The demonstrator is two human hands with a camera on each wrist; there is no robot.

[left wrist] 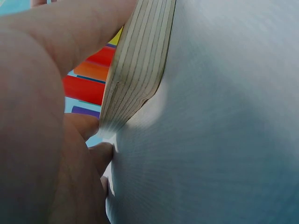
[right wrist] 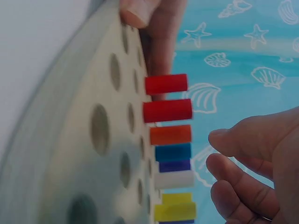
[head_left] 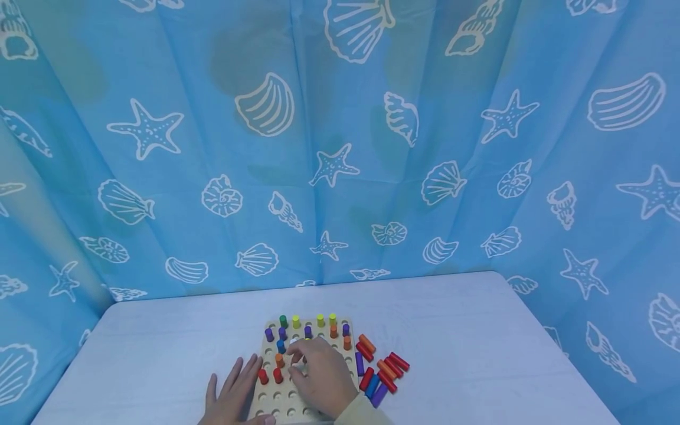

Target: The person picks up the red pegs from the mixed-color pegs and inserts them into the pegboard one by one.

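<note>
A pale wooden pegboard [head_left: 284, 401] with rows of round holes lies near the table's front. Coloured pegs stand upright in it, among them two red pegs [right wrist: 168, 110], a blue peg [head_left: 281, 346] and a white peg [right wrist: 174, 179]. My left hand [head_left: 234, 389] rests along the board's left side, fingers spread, with the thumb at the near edge. My right hand [head_left: 326, 375] hovers over the middle of the board. In the right wrist view its bent thumb and fingers [right wrist: 231, 179] are apart from the pegs, with nothing visible between them. It hides part of the board from above.
Loose red, orange, blue and purple pegs [head_left: 388, 381] lie in a pile right of the board. A white cloth covers the table [head_left: 467, 354]. Behind it hangs a blue curtain [head_left: 361, 206] with white shell and starfish prints.
</note>
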